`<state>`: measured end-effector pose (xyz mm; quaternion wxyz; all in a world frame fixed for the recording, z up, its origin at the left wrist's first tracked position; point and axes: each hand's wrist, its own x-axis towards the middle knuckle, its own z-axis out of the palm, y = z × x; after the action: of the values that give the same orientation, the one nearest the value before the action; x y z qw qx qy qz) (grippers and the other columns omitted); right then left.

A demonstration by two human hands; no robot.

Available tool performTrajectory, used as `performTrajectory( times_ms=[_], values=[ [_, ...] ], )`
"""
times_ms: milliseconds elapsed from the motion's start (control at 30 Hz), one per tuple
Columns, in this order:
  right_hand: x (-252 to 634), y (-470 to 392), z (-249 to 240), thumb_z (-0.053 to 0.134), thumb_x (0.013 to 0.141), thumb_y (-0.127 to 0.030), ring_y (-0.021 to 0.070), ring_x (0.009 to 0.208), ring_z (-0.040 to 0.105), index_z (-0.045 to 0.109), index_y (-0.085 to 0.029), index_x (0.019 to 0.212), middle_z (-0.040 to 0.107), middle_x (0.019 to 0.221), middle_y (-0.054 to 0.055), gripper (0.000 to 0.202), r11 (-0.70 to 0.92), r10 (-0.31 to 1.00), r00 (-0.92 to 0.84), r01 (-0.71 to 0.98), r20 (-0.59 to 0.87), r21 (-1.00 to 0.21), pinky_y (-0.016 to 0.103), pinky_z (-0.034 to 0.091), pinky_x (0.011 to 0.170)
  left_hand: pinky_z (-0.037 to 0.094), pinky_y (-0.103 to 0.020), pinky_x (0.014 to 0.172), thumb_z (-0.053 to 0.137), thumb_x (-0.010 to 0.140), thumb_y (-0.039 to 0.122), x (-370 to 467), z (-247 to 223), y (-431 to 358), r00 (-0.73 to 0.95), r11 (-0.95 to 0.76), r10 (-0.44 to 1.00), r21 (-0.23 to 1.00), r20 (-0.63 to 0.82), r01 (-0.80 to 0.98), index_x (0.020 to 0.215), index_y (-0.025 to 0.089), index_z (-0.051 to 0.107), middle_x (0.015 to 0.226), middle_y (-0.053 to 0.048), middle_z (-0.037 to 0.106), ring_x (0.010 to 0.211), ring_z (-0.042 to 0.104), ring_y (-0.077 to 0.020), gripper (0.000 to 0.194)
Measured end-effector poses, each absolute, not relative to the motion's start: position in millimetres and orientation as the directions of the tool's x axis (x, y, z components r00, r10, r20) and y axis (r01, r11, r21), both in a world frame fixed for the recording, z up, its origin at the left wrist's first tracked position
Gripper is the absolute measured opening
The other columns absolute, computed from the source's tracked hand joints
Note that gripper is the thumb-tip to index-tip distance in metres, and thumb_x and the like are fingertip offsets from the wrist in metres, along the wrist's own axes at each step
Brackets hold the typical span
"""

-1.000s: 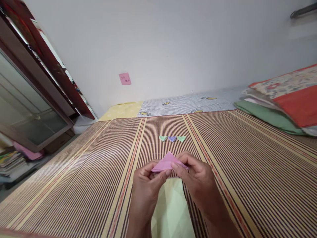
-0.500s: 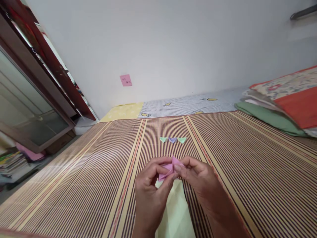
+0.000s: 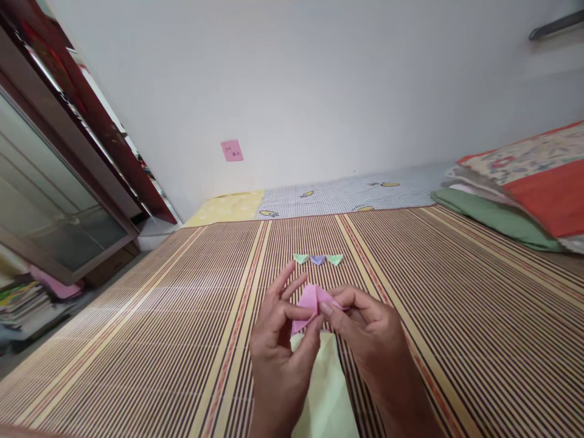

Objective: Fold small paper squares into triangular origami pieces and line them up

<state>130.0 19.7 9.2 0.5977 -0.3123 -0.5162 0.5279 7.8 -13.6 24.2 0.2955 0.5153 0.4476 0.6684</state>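
Note:
A pink piece of folded paper [image 3: 308,299] is held between my two hands, above the striped mat. My left hand [image 3: 280,340] pinches its lower edge between thumb and index finger, while the other fingers stretch upward, apart from the paper. On the other side, my right hand [image 3: 365,325] grips the paper's right corner with thumb and fingers. Under the hands lies a pale yellow-green sheet [image 3: 326,389], partly covered by my left hand. Beyond them sit three small folded paper triangles in a row: a green one [image 3: 301,259], a purple one [image 3: 318,260] and another green one [image 3: 335,260].
The striped mat [image 3: 159,316] spreads over the bed surface up to a patterned sheet [image 3: 337,194] by the wall. Folded bedding [image 3: 542,194] is piled at the right. A pink note [image 3: 232,150] sticks to the wall. Books [image 3: 27,301] lie at the far left.
My left hand's outer fingers have lifted off the pink paper and stretched upward, showing more of its left face. My right hand keeps its grip.

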Motion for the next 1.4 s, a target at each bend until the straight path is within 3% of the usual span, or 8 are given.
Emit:
performTrajectory(
  times_ms=[100, 300, 467, 667, 900, 1133, 1400],
  values=[
    [129, 20, 8, 0.072, 0.089, -0.028, 0.0163, 0.074, 0.063, 0.067, -0.021, 0.075, 0.067, 0.082, 0.001, 0.017, 0.32, 0.943, -0.005, -0.257, 0.332, -0.912, 0.03, 0.053, 0.072, 0.053, -0.043, 0.107, 0.08, 0.078, 0.016, 10, 25, -14, -0.316, -0.363, 0.888, 0.931, 0.335, -0.032, 0.094, 0.026, 0.076, 0.159, -0.001, 0.043, 0.138, 0.052, -0.0323, 0.019],
    [125, 25, 5, 0.071, 0.089, -0.024, 0.0187, 0.082, 0.067, 0.066, -0.021, 0.075, 0.07, 0.088, 0.003, 0.014, 0.441, 0.892, 0.18, -0.15, 0.415, -0.885, 0.03, 0.054, 0.071, 0.062, -0.03, 0.086, 0.086, 0.074, 0.024, 14, 27, -12, -0.427, -0.222, 0.898, 0.949, 0.11, -0.222, 0.118, 0.026, 0.067, 0.124, -0.007, 0.072, 0.114, 0.07, -0.0258, 0.048],
    [122, 26, 5, 0.07, 0.09, -0.024, 0.0194, 0.085, 0.068, 0.066, -0.021, 0.076, 0.07, 0.089, 0.004, 0.014, 0.47, 0.87, 0.226, -0.119, 0.438, -0.874, 0.031, 0.056, 0.073, 0.061, -0.027, 0.082, 0.085, 0.075, 0.023, 16, 24, -10, -0.409, -0.208, 0.909, 0.934, 0.074, -0.292, 0.113, 0.021, 0.065, 0.104, -0.008, 0.077, 0.097, 0.076, -0.0217, 0.043],
    [120, 25, 4, 0.071, 0.09, -0.023, 0.0175, 0.082, 0.069, 0.066, -0.02, 0.076, 0.071, 0.088, 0.003, 0.015, 0.502, 0.852, 0.216, -0.077, 0.477, -0.861, 0.029, 0.056, 0.072, 0.061, -0.025, 0.077, 0.082, 0.08, 0.027, 18, 19, -9, -0.451, -0.269, 0.884, 0.926, 0.127, -0.266, 0.094, 0.016, 0.07, 0.094, -0.007, 0.078, 0.09, 0.076, -0.019, 0.021],
    [119, 23, 3, 0.07, 0.09, -0.021, 0.017, 0.083, 0.068, 0.065, -0.02, 0.075, 0.071, 0.088, 0.002, 0.016, 0.509, 0.837, 0.252, -0.03, 0.486, -0.86, 0.029, 0.054, 0.073, 0.061, -0.024, 0.069, 0.087, 0.075, 0.023, 23, 16, -6, -0.563, -0.357, 0.815, 0.882, 0.134, -0.308, 0.104, 0.019, 0.064, 0.095, -0.007, 0.08, 0.084, 0.078, -0.0197, 0.037],
    [120, 23, 3, 0.069, 0.09, -0.021, 0.0162, 0.079, 0.067, 0.065, -0.02, 0.075, 0.07, 0.088, 0.002, 0.016, 0.529, 0.827, 0.208, 0.03, 0.522, -0.848, 0.03, 0.052, 0.072, 0.06, -0.022, 0.078, 0.082, 0.081, 0.02, 17, 12, -4, -0.491, -0.359, 0.859, 0.856, 0.146, -0.372, 0.091, 0.018, 0.064, 0.09, -0.004, 0.079, 0.085, 0.077, -0.0154, 0.022],
    [120, 23, 6, 0.068, 0.092, -0.021, 0.0187, 0.085, 0.068, 0.064, -0.02, 0.074, 0.068, 0.085, 0.003, 0.019, 0.543, 0.838, 0.077, -0.018, 0.541, -0.839, 0.033, 0.054, 0.076, 0.059, -0.023, 0.078, 0.089, 0.072, 0.022, 11, 18, -4, -0.439, -0.271, 0.895, 0.878, 0.079, -0.395, 0.092, 0.018, 0.074, 0.091, -0.006, 0.081, 0.088, 0.076, -0.0178, 0.025]
  ],
)
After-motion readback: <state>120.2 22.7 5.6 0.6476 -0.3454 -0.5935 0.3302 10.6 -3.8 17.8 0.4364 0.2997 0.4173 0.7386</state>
